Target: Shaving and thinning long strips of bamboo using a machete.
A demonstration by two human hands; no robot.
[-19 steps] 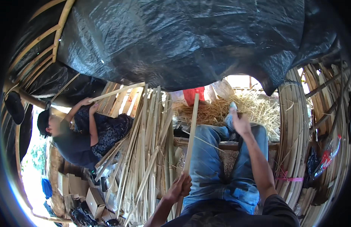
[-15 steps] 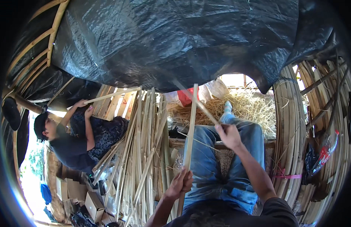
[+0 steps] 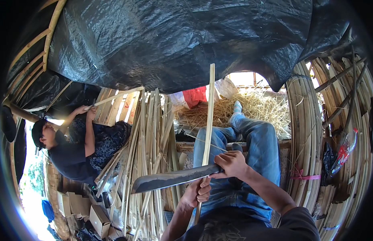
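My left hand (image 3: 197, 193) is closed round the lower part of a long pale bamboo strip (image 3: 210, 116), which stands nearly upright between my legs. In my right hand (image 3: 231, 164) is a machete (image 3: 170, 180), its handle hidden in my fingers. The broad dark blade points left, lying across the strip just above my left hand. Blade and strip overlap here; whether the edge bites into the strip I cannot tell. The strip's lower end runs down past my left hand against my clothes.
At left a seated person (image 3: 69, 154) holds another strip (image 3: 116, 97). Many loose strips (image 3: 144, 160) lie between us. A tied bundle (image 3: 303, 140) stands at right, near a plastic bottle (image 3: 345, 152). Shavings (image 3: 267, 110) pile ahead, below a black tarp (image 3: 174, 44). Cardboard boxes (image 3: 100, 221) sit lower left.
My right hand has come down and toward me, and the blade, blurred and pointing away before, now lies leftward across the strip. My left hand still grips the strip.
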